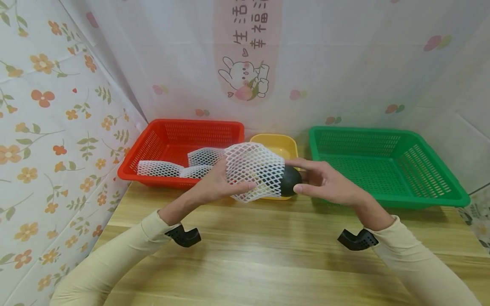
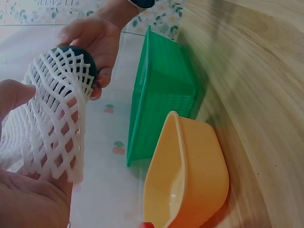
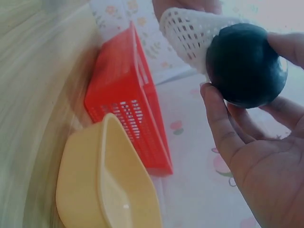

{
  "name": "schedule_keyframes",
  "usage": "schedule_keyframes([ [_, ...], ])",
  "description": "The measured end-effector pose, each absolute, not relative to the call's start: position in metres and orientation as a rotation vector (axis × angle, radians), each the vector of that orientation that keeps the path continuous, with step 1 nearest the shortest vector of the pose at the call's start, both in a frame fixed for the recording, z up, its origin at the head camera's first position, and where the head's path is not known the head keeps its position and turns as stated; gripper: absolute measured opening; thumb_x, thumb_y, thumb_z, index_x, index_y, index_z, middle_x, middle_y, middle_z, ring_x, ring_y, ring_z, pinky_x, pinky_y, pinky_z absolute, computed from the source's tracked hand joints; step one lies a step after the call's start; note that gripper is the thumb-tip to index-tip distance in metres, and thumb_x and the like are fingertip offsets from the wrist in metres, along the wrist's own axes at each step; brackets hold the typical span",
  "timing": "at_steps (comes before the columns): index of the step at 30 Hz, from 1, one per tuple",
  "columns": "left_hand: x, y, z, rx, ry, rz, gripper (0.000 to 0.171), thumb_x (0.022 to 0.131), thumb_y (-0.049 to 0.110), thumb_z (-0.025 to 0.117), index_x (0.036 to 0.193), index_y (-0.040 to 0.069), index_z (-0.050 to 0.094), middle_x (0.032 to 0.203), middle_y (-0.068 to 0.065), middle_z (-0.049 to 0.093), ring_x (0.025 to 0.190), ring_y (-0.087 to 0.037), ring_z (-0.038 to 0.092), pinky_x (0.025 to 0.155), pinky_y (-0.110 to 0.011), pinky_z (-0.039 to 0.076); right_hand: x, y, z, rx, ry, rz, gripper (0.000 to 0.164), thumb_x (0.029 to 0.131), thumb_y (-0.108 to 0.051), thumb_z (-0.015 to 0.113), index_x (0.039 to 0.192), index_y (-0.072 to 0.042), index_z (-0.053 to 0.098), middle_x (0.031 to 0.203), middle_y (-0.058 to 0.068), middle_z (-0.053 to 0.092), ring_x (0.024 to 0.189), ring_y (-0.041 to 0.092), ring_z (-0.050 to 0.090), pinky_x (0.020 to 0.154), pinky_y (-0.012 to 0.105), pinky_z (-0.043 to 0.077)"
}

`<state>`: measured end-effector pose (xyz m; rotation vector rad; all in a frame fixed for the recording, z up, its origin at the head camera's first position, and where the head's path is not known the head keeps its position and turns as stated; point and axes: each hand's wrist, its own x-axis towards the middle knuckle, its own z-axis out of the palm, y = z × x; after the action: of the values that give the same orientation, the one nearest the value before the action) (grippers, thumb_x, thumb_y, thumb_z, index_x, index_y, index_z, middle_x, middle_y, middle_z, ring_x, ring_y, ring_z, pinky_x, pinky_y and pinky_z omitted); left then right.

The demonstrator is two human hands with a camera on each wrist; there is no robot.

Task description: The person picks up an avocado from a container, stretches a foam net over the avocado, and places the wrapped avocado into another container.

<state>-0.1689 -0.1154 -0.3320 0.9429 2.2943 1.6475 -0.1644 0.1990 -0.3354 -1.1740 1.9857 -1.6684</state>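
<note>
A white foam fruit net is held above the table, over the yellow bin. My left hand grips the net, its thumb on the near side and its fingers behind or within the mesh. From the net's right end bulges a dark green, round, smooth fruit, partly covered by the mesh. The thumb and fingers of my right hand hold that bare end. In the right wrist view the fruit shows its rounded end between the fingers, with the net behind it.
At the back left is a red basket with several white foam nets in it. A yellow bin stands in the middle, partly hidden by the net. The green basket is on the right. Behind them hangs a printed cloth.
</note>
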Motion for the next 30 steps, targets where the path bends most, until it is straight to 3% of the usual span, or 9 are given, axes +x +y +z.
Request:
schedule_keyframes([
  [8, -0.168, -0.11, -0.33, 0.968, 2.274, 1.648, 0.082, 0.084, 0.021, 0.083, 0.152, 0.015, 0.037, 0.135, -0.001, 0.054, 0.118, -0.022, 0.053, 0.095, -0.039, 0.052, -0.16, 0.188, -0.339, -1.017, 1.947, -1.79, 0.052, 0.1, 0.004, 0.059, 0.149, 0.003, 0.044, 0.141, 0.022, 0.047, 0.12, 0.038, 0.059, 0.09, 0.043, 0.055],
  [19, -0.168, -0.104, -0.331, 0.939, 2.321, 1.621, 0.08, 0.084, 0.021, 0.083, 0.15, 0.014, 0.039, 0.133, -0.001, 0.055, 0.115, -0.022, 0.054, 0.093, -0.037, 0.053, -0.151, 0.17, -0.347, -0.784, 2.004, -2.02, 0.046, 0.098, 0.0, 0.064, 0.142, 0.006, 0.052, 0.14, 0.019, 0.054, 0.12, 0.031, 0.062, 0.09, 0.04, 0.055],
  [25, -0.167, -0.098, -0.329, 0.92, 2.362, 1.564, 0.086, 0.082, 0.026, 0.084, 0.153, 0.015, 0.036, 0.137, 0.0, 0.052, 0.119, -0.02, 0.051, 0.098, -0.039, 0.049, -0.147, 0.159, -0.35, -0.589, 1.994, -2.198, 0.035, 0.092, 0.008, 0.069, 0.125, -0.001, 0.065, 0.123, 0.013, 0.066, 0.11, 0.028, 0.068, 0.086, 0.037, 0.057],
  [30, -0.167, -0.094, -0.33, 0.922, 2.372, 1.564, 0.087, 0.08, 0.027, 0.086, 0.15, 0.014, 0.036, 0.137, 0.001, 0.051, 0.121, -0.018, 0.049, 0.101, -0.039, 0.047, -0.142, 0.149, -0.351, -0.496, 1.972, -2.294, 0.028, 0.089, 0.014, 0.066, 0.113, -0.002, 0.065, 0.112, 0.011, 0.069, 0.1, 0.026, 0.071, 0.079, 0.033, 0.059],
])
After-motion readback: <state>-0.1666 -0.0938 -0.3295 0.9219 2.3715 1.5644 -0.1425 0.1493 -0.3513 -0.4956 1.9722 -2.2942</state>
